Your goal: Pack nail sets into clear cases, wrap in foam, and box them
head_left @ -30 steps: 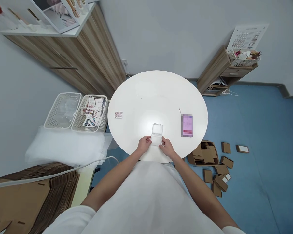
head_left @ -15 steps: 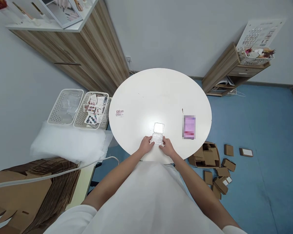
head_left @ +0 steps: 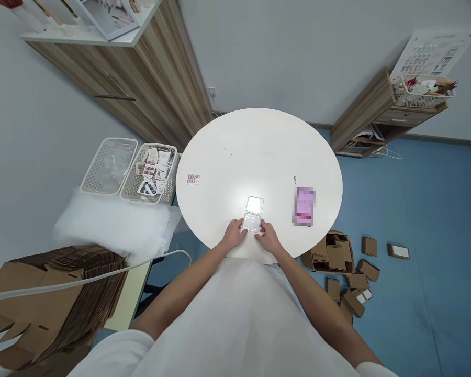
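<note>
A clear plastic hinged case (head_left: 253,222) lies opened out on the white table (head_left: 259,141), its lid folded back away from me. My left hand (head_left: 234,234) grips the case's left edge between thumb and fingers. On the opposite edge, my right hand (head_left: 268,236) holds it the same way. Whether anything lies in the case is too small to tell. A small card with pink oval nail pieces (head_left: 193,179) rests at the table's left side. Over on the right is a blurred-out pink and purple rectangle (head_left: 304,206).
Left of the table stand a basket of printed cards (head_left: 127,188), a basket of clear plastic (head_left: 87,183), white foam wrap (head_left: 113,222) and stacked flat cardboard (head_left: 58,303). Small brown boxes (head_left: 369,246) lie on the floor at right, near a larger carton (head_left: 351,262).
The view has shifted and turned slightly. Both hands keep their hold on the case, and nothing on the table has visibly moved.
</note>
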`<state>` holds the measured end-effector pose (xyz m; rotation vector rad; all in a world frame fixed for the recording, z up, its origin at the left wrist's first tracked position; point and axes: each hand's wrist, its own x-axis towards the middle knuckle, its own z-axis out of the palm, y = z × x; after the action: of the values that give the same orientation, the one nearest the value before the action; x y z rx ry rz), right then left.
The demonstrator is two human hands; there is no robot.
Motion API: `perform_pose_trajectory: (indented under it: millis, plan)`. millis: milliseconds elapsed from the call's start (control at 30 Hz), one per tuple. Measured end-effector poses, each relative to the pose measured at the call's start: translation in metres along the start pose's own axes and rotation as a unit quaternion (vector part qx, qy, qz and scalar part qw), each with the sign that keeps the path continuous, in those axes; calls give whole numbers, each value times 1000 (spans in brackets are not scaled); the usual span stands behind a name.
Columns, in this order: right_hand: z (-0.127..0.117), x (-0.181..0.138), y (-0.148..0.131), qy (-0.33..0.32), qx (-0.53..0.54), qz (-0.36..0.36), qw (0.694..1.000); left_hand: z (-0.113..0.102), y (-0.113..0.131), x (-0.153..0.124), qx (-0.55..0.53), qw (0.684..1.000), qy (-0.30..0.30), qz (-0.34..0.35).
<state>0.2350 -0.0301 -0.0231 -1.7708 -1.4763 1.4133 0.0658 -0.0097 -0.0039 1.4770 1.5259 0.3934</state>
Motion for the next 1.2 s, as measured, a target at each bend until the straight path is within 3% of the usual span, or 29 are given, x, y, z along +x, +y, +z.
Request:
perform_pose_trajectory:
  millis: [533,800,967,1067,1200]
  plan:
    - [-4,-6,8,-32,39,-17,999,12,-13,-2,-9,998,44,-52]
    - [-11,-13,11,34,36,-45,998,9,-22,-15,-69,991,66,-93]
    - [-14,-14,-10,101,-14,-125,987,-27,-36,-12,-71,990,80,-87]
    - [-3,-6,-35,94,-36,-163,982,-68,-47,-6,-12,993,99,-61]
    - [28,13,-72,60,-28,-169,983,-132,-65,7,110,987,117,-8]
